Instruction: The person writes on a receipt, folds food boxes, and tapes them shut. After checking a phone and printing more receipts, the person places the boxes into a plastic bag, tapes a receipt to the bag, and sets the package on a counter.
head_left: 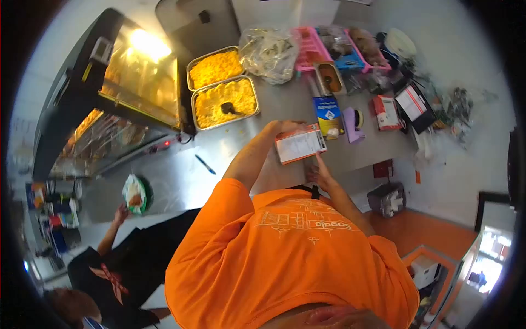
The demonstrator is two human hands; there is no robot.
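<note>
An orange-edged box with a white printed panel (301,146) is held over the front part of the steel counter. My left hand (286,127) grips its upper left side, with some fingers hidden behind it. My right hand (324,174) is at its lower right corner, one finger extended along the edge and the others partly blurred. Just beyond the box lie a blue and yellow packet (329,116) and a purple tape dispenser (353,125).
Two metal trays of yellow food (195,104) stand beside a lit glass warmer (139,82). A pen (205,164) lies on the counter (175,192). At left, another person in black (131,257) has a hand at a green-rimmed plate (144,192). Pink baskets (313,46) line the back.
</note>
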